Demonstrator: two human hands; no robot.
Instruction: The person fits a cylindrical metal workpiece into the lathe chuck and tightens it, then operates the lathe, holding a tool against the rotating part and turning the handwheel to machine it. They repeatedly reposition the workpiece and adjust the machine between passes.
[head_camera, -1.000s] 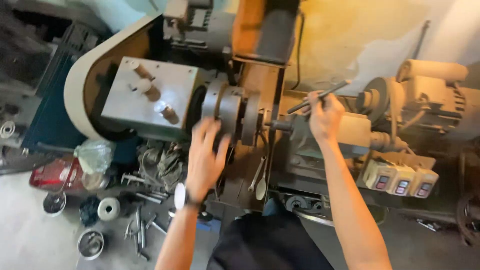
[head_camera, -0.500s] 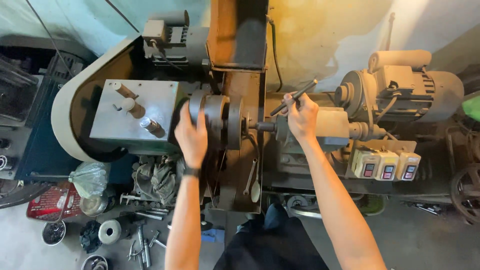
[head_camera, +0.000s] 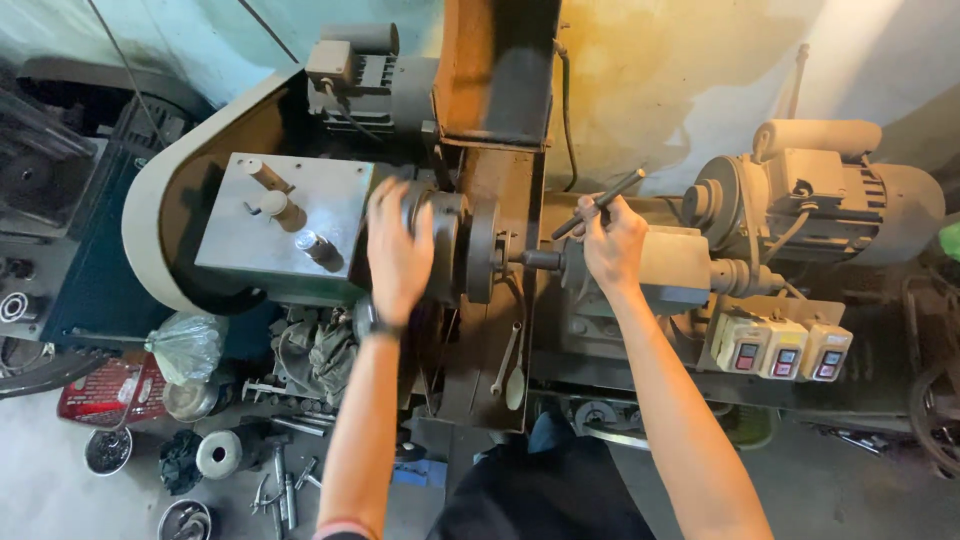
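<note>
I look down on a small grey lathe. My left hand (head_camera: 398, 250) lies flat over the round steel chuck (head_camera: 456, 240), fingers spread across its rim, a watch on the wrist. My right hand (head_camera: 610, 240) is closed around a dark rod-like lever (head_camera: 600, 203) that sticks up at a slant from the tailstock (head_camera: 670, 265). A short spindle (head_camera: 535, 259) runs between the chuck and the tailstock. The grey headstock box (head_camera: 285, 225) with three knobs sits just left of my left hand.
An electric motor (head_camera: 830, 190) stands at the right, and a row of three switch boxes (head_camera: 780, 350) sits below it. Loose tools, cans and a plastic bag (head_camera: 185, 345) lie on the floor at lower left. A spanner (head_camera: 505, 360) hangs under the chuck.
My left hand has risen from the lower edge of the chuck onto its face. The view has shifted, bringing the lathe closer to centre. My right hand keeps its hold on the lever.
</note>
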